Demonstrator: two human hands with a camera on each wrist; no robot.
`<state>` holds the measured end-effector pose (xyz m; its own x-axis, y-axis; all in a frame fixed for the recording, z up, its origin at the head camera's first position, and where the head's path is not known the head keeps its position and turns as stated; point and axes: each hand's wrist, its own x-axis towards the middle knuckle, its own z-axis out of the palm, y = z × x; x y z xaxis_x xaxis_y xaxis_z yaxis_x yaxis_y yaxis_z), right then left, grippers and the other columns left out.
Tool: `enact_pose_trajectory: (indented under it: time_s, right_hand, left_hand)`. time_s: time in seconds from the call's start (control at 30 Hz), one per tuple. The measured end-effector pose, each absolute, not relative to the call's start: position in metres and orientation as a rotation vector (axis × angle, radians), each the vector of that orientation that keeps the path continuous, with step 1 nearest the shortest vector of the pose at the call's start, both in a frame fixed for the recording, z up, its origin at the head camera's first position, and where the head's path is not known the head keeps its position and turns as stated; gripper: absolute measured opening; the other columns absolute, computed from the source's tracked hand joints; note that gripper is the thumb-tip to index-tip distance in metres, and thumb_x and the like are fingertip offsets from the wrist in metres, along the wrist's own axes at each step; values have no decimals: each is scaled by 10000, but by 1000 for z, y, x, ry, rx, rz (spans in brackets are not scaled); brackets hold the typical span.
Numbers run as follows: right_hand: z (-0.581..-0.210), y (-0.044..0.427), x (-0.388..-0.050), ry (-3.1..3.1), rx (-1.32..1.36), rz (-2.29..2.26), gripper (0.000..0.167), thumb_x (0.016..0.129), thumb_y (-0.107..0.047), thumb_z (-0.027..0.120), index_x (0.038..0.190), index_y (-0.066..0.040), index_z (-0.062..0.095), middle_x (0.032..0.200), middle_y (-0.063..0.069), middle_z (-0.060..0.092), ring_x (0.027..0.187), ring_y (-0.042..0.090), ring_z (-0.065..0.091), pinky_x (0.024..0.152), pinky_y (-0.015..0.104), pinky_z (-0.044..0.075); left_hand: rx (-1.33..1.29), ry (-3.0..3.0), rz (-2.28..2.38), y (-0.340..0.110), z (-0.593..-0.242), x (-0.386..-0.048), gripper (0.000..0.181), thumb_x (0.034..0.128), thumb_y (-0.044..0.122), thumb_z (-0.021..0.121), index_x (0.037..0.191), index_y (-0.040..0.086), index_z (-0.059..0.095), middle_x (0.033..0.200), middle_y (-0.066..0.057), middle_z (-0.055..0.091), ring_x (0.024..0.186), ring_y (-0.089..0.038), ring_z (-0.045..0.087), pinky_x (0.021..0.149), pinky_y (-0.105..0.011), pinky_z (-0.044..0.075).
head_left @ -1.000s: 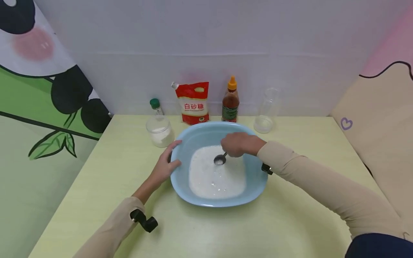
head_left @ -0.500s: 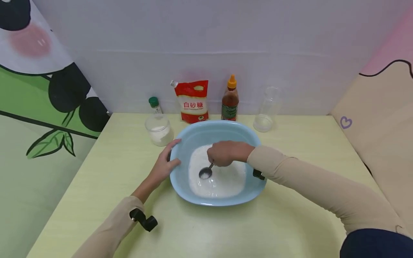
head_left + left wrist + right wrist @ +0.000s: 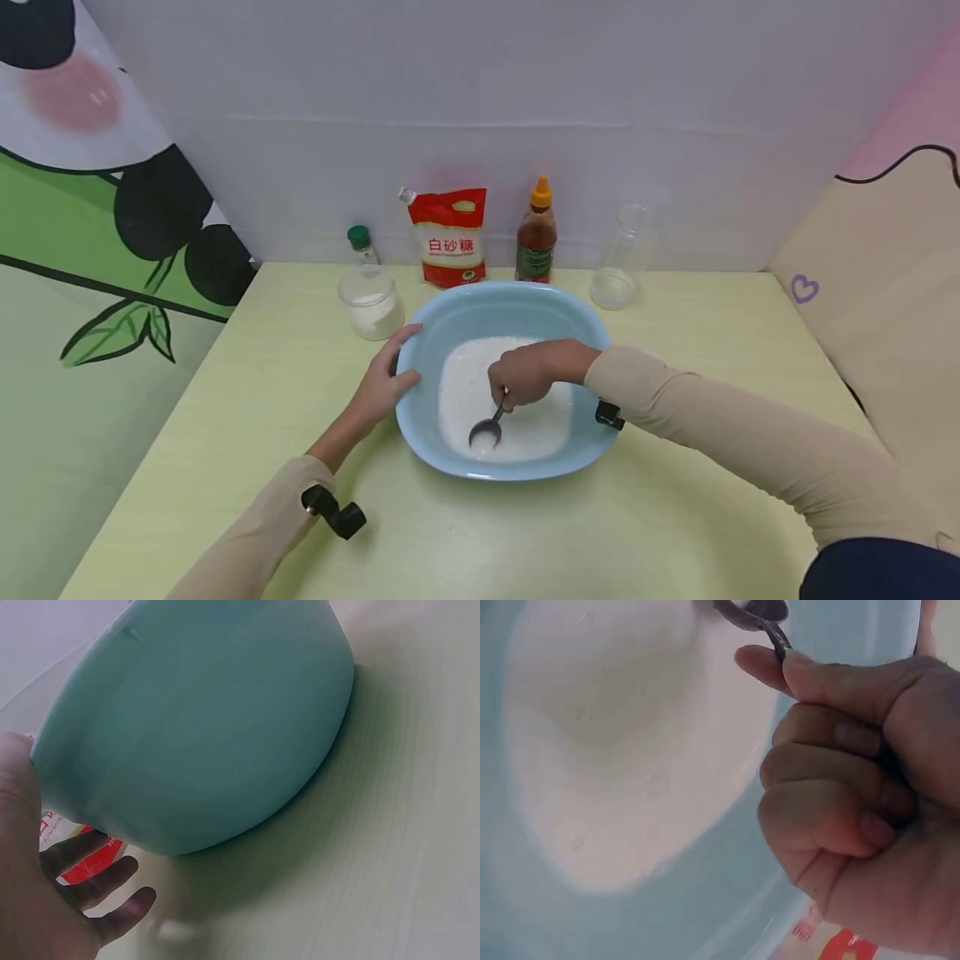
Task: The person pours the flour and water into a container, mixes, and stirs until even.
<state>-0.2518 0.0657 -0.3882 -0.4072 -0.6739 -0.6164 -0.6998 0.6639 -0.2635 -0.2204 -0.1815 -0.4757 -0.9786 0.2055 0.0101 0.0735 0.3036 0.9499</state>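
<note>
A light blue basin [image 3: 420,450] holds a shallow pool of milky white liquid [image 3: 461,392]. My right hand [image 3: 528,372] is over the liquid and grips the handle of a metal spoon [image 3: 486,432], whose bowl is down at the liquid near the front. In the right wrist view, thumb and forefinger pinch the spoon [image 3: 776,636] while the other fingers curl into the palm. My left hand [image 3: 381,387] holds the basin's left rim, thumb over the edge. The left wrist view shows its other fingers [image 3: 112,885] spread outside the basin's wall [image 3: 210,727].
Behind the basin stand a glass jar of white powder [image 3: 375,317], a green-capped bottle [image 3: 360,240], a red and white sugar pouch [image 3: 450,242], a sauce bottle with an orange cap [image 3: 536,237] and a clear glass [image 3: 615,283]. A wall [image 3: 525,67] rises behind the table [image 3: 480,533].
My right hand has carried the spoon left and toward the front of the basin, its bowl going from above the middle down to the front. The left hand has stayed on the rim.
</note>
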Motion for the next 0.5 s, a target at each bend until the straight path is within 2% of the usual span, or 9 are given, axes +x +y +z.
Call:
enact_pose_trajectory:
  time_s: [0.13, 0.23, 0.43, 0.5]
  right_hand:
    - [-389, 56, -254, 2280, -1036, 59, 169, 985, -123, 579, 1037, -66, 730, 828, -26, 602, 743, 122, 470, 690, 254, 419]
    - [-384, 62, -263, 2439, -929, 149, 149, 975, -132, 598, 1090, -114, 690, 930, -15, 644, 802, 146, 519, 743, 273, 473]
    - [-381, 70, -257, 2333, -894, 286, 66, 968, -145, 618, 979, -142, 683, 860, -20, 621, 755, 137, 497, 699, 274, 440]
    - [-384, 64, -249, 2248, -937, 215, 106, 970, -150, 618, 1021, -151, 711, 905, -37, 651, 789, 113, 516, 725, 263, 451]
  left_hand:
    - [256, 2438, 1775, -181, -476, -220, 732, 843, -36, 532, 1533, 138, 356, 1559, -251, 334, 1267, -434, 473, 962, -496, 495]
    - [255, 2446, 1770, -181, -479, -221, 730, 842, -39, 534, 1529, 136, 362, 1562, -244, 335, 1261, -430, 477, 957, -485, 496]
    - [262, 2438, 1760, -182, -482, -220, 720, 849, -42, 528, 1529, 134, 369, 1594, -200, 305, 1274, -409, 467, 962, -464, 493]
    - [256, 2443, 1758, -183, -481, -219, 717, 851, -33, 531, 1529, 136, 368, 1591, -208, 308, 1279, -411, 464, 969, -468, 490]
